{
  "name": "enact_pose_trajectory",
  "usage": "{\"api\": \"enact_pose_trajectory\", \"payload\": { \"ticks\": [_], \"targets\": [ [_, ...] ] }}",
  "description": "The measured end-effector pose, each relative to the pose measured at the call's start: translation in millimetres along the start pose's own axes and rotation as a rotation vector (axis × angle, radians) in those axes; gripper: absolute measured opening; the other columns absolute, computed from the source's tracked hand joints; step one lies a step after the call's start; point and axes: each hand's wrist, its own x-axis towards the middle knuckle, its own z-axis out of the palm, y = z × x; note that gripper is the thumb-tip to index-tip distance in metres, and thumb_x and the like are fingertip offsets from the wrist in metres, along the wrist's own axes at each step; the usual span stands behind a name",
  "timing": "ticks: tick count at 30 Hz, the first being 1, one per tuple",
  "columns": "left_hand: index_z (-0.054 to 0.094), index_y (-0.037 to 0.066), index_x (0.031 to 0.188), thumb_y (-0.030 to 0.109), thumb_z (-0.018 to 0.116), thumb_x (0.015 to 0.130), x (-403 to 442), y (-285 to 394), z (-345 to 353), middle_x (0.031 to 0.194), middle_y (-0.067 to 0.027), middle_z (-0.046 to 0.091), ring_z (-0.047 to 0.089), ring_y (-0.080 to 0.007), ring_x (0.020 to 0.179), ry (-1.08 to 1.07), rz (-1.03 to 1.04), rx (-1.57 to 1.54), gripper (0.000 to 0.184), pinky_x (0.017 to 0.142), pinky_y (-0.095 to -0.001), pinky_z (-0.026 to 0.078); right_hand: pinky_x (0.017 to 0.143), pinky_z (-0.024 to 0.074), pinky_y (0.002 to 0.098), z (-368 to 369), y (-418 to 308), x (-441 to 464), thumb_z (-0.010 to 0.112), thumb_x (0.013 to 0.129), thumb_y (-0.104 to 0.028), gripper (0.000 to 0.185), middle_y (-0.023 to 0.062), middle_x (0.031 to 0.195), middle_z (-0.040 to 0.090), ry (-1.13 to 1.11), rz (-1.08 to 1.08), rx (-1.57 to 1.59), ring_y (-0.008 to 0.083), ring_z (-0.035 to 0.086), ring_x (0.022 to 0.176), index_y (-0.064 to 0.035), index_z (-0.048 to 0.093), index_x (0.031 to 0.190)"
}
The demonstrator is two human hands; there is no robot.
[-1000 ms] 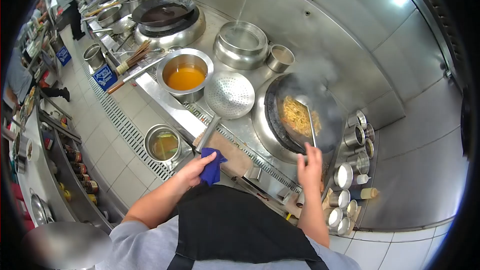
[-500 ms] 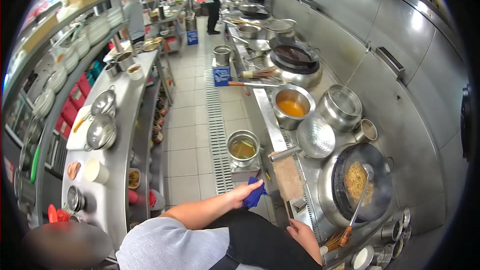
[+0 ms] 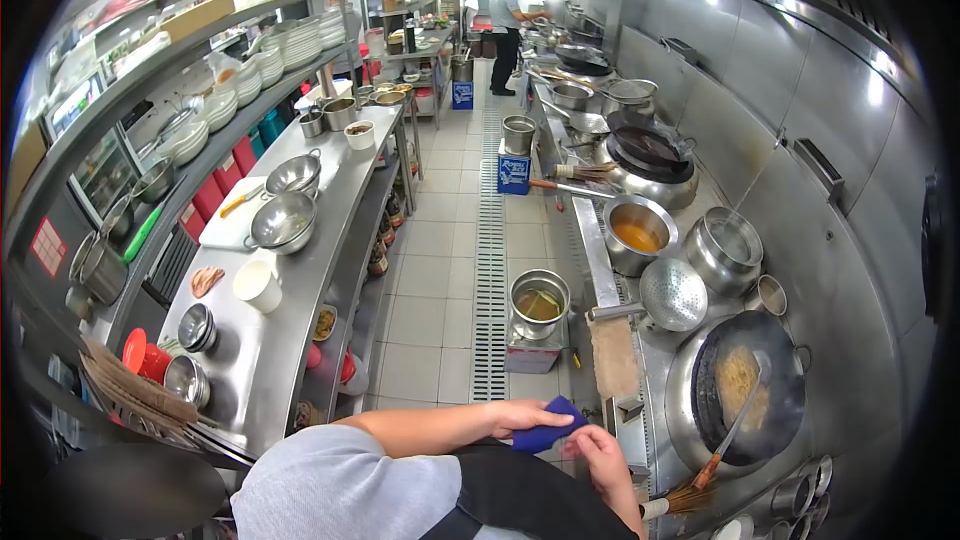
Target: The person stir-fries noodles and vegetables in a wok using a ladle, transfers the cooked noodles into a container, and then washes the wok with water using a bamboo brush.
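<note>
A dark blue cloth [image 3: 548, 430] is gripped in my left hand [image 3: 515, 418], in front of the black apron. My right hand [image 3: 604, 454] is right beside the cloth's right end, with bent, slightly smeared fingers; whether they touch the cloth, I cannot tell. To the right, a dark wok [image 3: 785, 400] sits on the range with noodles [image 3: 738, 388] in it, looking hazy. A ladle [image 3: 740, 420] with a wooden handle leans in the wok, its handle over the near rim. Below that handle lies a bamboo brush [image 3: 688, 496].
A perforated strainer [image 3: 674, 294] and a pot of orange liquid [image 3: 639, 236] stand beyond the wok. A pot of liquid [image 3: 540, 302] is on a floor stand. The steel counter [image 3: 235, 340] with bowls runs along the left. A co-worker [image 3: 507, 30] stands far down the aisle.
My right hand has come up from the range's edge to the cloth. The cloth is more spread out. The view has turned left, and the noodles look hazier.
</note>
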Motion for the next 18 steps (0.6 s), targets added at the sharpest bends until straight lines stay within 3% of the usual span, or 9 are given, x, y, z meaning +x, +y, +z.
{"api": "enact_pose_trajectory", "payload": {
  "ticks": [2,6,9,11,13,14,17,18],
  "targets": [
    [0.053,0.009,0.127,0.052,0.066,0.086,0.2,1.7,6.1,0.106,-0.0038,0.061,0.059,-0.0106,0.092,-0.16,0.055,-0.018,0.061,0.076,-0.0256,0.05,0.085,0.0484,0.0307,5.1,2.7,11.5,0.054,0.097,-0.016,0.016,0.0053,0.088,0.062,0.033,-0.072,-0.043,0.0152,0.06,0.085,-0.001,0.058,0.097],
    [0.052,0.006,0.127,0.049,0.065,0.089,-22.7,17.9,-13.2,0.111,-0.0057,0.061,0.061,-0.0127,0.095,-0.092,0.075,-0.079,0.059,0.079,-0.0272,0.051,0.088,0.0475,0.0321,38.5,-9.6,27.0,0.056,0.096,-0.014,0.013,0.0036,0.1,0.056,0.037,-0.326,-0.032,0.0145,0.058,0.092,-0.0021,0.056,0.1],
    [0.052,0.005,0.127,0.048,0.064,0.09,-54.9,26.9,-25.9,0.111,-0.0065,0.062,0.061,-0.0137,0.098,-0.1,0.179,-0.041,0.057,0.081,-0.0283,0.052,0.084,0.0476,0.0298,61.8,-7.7,42.9,0.061,0.093,-0.013,0.015,0.0034,0.098,0.051,0.027,-0.326,-0.117,0.0132,0.056,0.096,0.0006,0.056,0.099],
    [0.053,0.005,0.125,0.047,0.062,0.091,-76.6,26.4,-43.4,0.112,-0.0076,0.062,0.062,-0.0146,0.101,-0.048,0.203,-0.035,0.055,0.082,-0.0285,0.052,0.084,0.0481,0.0317,96.7,-29.9,50.4,0.064,0.09,-0.013,0.019,0.0069,0.101,0.054,0.021,-0.324,-0.096,0.0172,0.058,0.098,0.0009,0.057,0.102],
    [0.053,0.005,0.124,0.048,0.063,0.09,-98.5,15.6,-63.0,0.108,-0.0075,0.062,0.062,-0.0138,0.097,0.131,0.257,-0.061,0.055,0.078,-0.0281,0.053,0.083,0.049,0.034,123.1,-44.9,61.4,0.067,0.086,-0.013,0.024,0.0129,0.105,0.058,0.008,-0.536,-0.745,0.0253,0.061,0.097,0.0005,0.059,0.105],
    [0.056,0.006,0.119,0.05,0.062,0.09,-103.4,1.5,-79.7,0.103,-0.006,0.063,0.061,-0.0127,0.089,0.19,0.264,-0.12,0.053,0.072,-0.0271,0.052,0.082,0.0498,0.0354,130.4,-48.7,70.6,0.067,0.084,-0.012,0.028,0.0173,0.109,0.06,-0.045,-0.603,-0.872,0.0317,0.062,0.094,-0.0005,0.061,0.108],
    [0.06,0.008,0.112,0.053,0.059,0.091,-132.8,-31.6,-109.4,0.097,-0.0032,0.062,0.059,-0.0112,0.081,0.473,0.319,-0.272,0.05,0.066,-0.0246,0.049,0.076,0.0513,0.0403,154.6,-55.9,89.7,0.066,0.085,-0.017,0.021,0.0134,0.093,0.066,-0.118,-0.484,-1.031,0.0331,0.064,0.088,-0.0028,0.065,0.1],
    [0.06,0.008,0.113,0.055,0.058,0.091,-152.0,-38.4,-118.4,0.094,-0.0024,0.061,0.057,-0.0103,0.08,0.479,0.281,-0.3,0.052,0.066,-0.0252,0.049,0.076,0.0513,0.0403,164.2,-59.1,97.8,0.066,0.085,-0.017,0.021,0.0134,0.093,0.066,-0.136,-0.472,-1.026,0.0331,0.064,0.088,-0.0028,0.065,0.1]
  ]
}}
